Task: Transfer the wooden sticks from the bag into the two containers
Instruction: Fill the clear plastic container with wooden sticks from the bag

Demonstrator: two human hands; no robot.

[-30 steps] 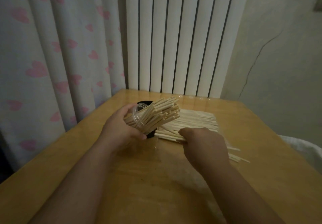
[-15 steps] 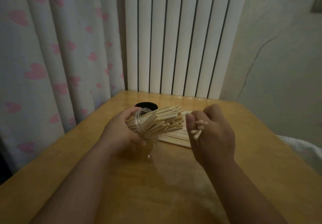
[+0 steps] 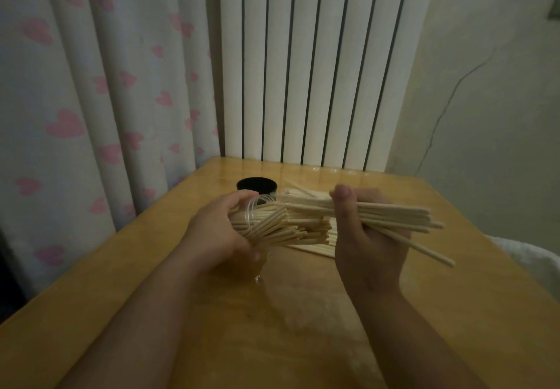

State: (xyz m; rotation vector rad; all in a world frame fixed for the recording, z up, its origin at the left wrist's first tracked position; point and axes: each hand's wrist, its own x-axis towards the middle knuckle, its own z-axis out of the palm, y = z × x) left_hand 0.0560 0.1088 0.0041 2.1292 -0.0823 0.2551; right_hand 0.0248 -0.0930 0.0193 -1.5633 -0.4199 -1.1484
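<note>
My left hand (image 3: 215,234) grips a clear plastic container (image 3: 253,217) tilted on its side above the table, its mouth facing right and packed with pale wooden sticks (image 3: 291,228). My right hand (image 3: 366,237) holds a bundle of several sticks (image 3: 397,216) level, their left ends pointing at the container's mouth and their right ends fanning out past my palm. A black container (image 3: 257,186) stands behind my left hand. More sticks lie in a flat pile (image 3: 303,197) on the table behind the hands; I cannot make out the bag around them.
The wooden table (image 3: 303,328) ends at a white ribbed radiator (image 3: 309,64) at the back. A curtain with pink hearts (image 3: 91,100) hangs along the left edge. A white cloth (image 3: 533,264) lies off the table's right side.
My right hand lifted a bundle of sticks off the pile, turned it level and brought it toward the mouth of the tilted clear container. My left hand kept the container in place.
</note>
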